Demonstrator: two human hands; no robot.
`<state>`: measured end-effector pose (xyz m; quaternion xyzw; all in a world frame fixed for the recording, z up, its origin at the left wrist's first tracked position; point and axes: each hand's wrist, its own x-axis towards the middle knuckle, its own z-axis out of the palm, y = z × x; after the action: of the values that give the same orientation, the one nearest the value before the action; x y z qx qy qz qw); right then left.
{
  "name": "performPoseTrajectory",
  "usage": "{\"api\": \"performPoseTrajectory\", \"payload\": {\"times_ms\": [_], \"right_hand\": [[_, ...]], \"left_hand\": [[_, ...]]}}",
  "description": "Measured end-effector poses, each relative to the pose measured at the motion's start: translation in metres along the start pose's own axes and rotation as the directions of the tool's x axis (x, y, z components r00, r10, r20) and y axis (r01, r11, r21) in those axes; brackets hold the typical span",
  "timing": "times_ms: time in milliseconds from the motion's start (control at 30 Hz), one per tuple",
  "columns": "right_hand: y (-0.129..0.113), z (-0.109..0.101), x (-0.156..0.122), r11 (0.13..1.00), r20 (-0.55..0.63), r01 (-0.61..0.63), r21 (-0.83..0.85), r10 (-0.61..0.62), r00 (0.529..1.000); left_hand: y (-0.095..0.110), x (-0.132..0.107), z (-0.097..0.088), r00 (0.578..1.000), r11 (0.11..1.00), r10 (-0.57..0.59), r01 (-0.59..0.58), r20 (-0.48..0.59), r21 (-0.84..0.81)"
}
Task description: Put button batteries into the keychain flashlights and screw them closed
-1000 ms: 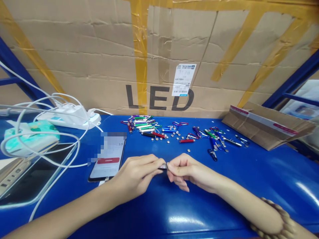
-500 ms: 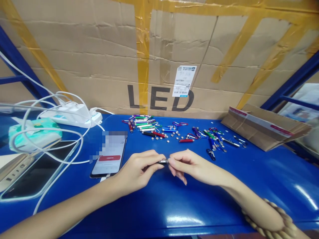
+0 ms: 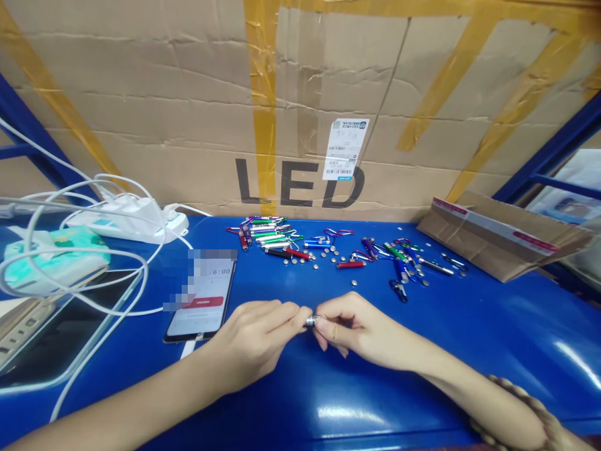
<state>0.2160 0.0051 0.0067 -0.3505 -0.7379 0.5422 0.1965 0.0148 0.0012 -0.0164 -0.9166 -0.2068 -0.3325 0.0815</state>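
My left hand (image 3: 253, 341) and my right hand (image 3: 352, 326) meet fingertip to fingertip above the blue table (image 3: 328, 394). Between them they pinch a small keychain flashlight (image 3: 310, 320); only its silver end shows. Both hands are closed around it. Farther back lies a heap of coloured keychain flashlights (image 3: 272, 238), a second scatter of them (image 3: 399, 260) to the right, and several small button batteries (image 3: 323, 258) between.
A phone (image 3: 201, 300) with a lit screen lies left of my left hand. White cables (image 3: 84, 263), a power strip (image 3: 126, 219), a tissue pack (image 3: 51, 257) and a tablet (image 3: 51, 332) fill the left side. A flat cardboard box (image 3: 502, 241) sits at right; a cardboard wall stands behind.
My hands have stayed together on the small flashlight, with my right fingers curling a little tighter. The view shifted slightly.
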Motion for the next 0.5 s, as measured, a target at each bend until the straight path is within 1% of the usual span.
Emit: {"api": "performPoseTrajectory", "payload": {"times_ms": [33, 67, 100, 133, 167, 200, 233, 267, 333, 433, 500], "right_hand": [[0.0014, 0.0004, 0.0009, 0.979, 0.060, -0.070, 0.190, 0.060, 0.996], [0.0028, 0.0008, 0.0020, 0.919, 0.127, -0.144, 0.366, 0.104, 0.986], [0.0040, 0.0011, 0.0032, 0.838, 0.188, -0.212, 0.502, 0.133, 0.973], [0.0049, 0.0011, 0.0045, 0.759, 0.235, -0.267, 0.593, 0.154, 0.960], [0.0055, 0.0008, 0.0055, 0.702, 0.264, -0.304, 0.644, 0.169, 0.950], [0.0056, 0.0003, 0.0064, 0.673, 0.277, -0.319, 0.667, 0.174, 0.945], [0.0054, -0.0006, 0.0068, 0.671, 0.276, -0.317, 0.671, 0.170, 0.946], [0.0049, -0.0017, 0.0069, 0.690, 0.266, -0.302, 0.658, 0.162, 0.950], [0.0034, -0.0041, 0.0060, 0.777, 0.216, -0.244, 0.580, 0.142, 0.966], [0.0007, -0.0063, 0.0034, 0.933, 0.065, -0.134, 0.334, 0.119, 0.991], [-0.0019, -0.0064, 0.0020, 0.979, -0.048, -0.091, 0.182, 0.102, 0.994]], "left_hand": [[-0.0006, -0.0005, -0.0010, 0.999, 0.998, 0.031, -0.030, -0.010, 0.047], [-0.0014, -0.0009, -0.0017, 0.998, 0.995, 0.057, -0.055, -0.011, 0.088], [-0.0023, -0.0011, -0.0020, 0.998, 0.992, 0.070, -0.069, -0.005, 0.110], [-0.0031, -0.0010, -0.0020, 0.998, 0.992, 0.069, -0.069, 0.004, 0.109], [-0.0036, -0.0005, -0.0017, 0.999, 0.995, 0.052, -0.053, 0.008, 0.083], [-0.0039, 0.0003, -0.0012, 1.000, 0.999, 0.025, -0.025, 0.002, 0.039], [-0.0039, 0.0014, -0.0008, 1.000, 1.000, -0.011, 0.011, -0.008, -0.017], [-0.0036, 0.0027, -0.0004, 0.999, 0.996, -0.051, 0.049, -0.017, -0.075], [-0.0023, 0.0052, -0.0003, 0.993, 0.978, -0.112, 0.106, -0.023, -0.179], [0.0003, 0.0076, -0.0016, 0.983, 0.935, -0.182, 0.181, 0.023, -0.306], [0.0016, 0.0081, -0.0025, 0.974, 0.899, -0.222, 0.225, 0.053, -0.376]]}}
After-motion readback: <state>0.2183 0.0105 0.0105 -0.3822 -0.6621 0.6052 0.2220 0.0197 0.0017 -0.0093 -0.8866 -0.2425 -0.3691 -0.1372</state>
